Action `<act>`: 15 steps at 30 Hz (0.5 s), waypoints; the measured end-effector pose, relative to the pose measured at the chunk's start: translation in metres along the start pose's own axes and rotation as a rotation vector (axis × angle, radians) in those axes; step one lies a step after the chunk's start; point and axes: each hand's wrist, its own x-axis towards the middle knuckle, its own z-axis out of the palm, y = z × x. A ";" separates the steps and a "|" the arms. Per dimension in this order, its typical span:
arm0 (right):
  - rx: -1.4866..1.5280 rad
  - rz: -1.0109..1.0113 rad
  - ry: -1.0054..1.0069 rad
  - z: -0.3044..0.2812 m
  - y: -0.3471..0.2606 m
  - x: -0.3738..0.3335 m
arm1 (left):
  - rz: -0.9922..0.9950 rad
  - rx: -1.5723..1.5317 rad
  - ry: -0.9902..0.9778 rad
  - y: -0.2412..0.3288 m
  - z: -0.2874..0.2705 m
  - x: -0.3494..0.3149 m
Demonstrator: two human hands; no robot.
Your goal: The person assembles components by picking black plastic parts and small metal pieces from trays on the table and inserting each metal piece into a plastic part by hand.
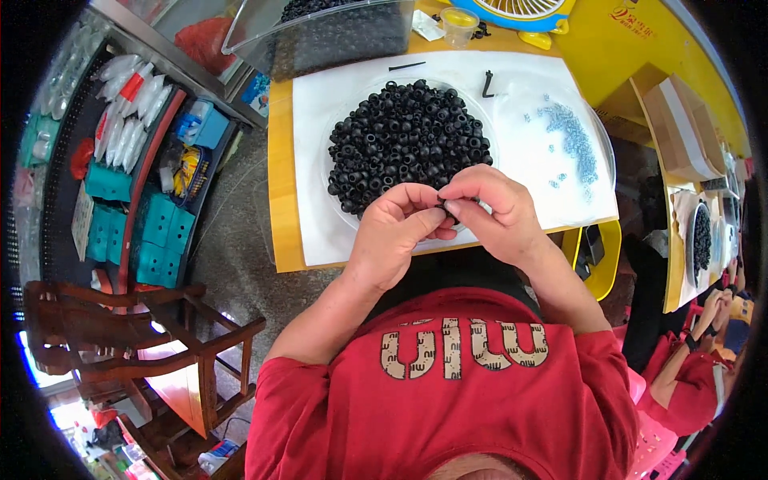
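Observation:
My left hand and my right hand meet at the near edge of a heap of small black ring-like parts. Thumbs and fingertips of both hands are closed together on a small black part, mostly hidden by the fingers. The heap lies in a clear round tray on a white sheet. To the right, small clear bluish pieces are scattered in another clear round tray.
A clear bin of black parts, a small clear cup and a blue-yellow fan stand at the back. Two thin black tools lie beyond the heap. Left are shelves and a wooden chair; a co-worker sits right.

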 end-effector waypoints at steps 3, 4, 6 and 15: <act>-0.089 -0.106 0.011 0.001 -0.003 -0.002 | -0.034 0.069 0.036 -0.001 0.005 -0.001; -0.084 -0.094 0.018 0.001 -0.001 -0.003 | -0.035 0.071 0.036 -0.002 0.006 -0.002; -0.077 -0.082 0.026 -0.002 0.002 -0.004 | 0.002 0.089 0.013 -0.002 0.006 -0.005; 0.577 0.514 -0.177 -0.015 -0.003 -0.004 | 0.191 0.371 0.011 -0.002 0.001 -0.007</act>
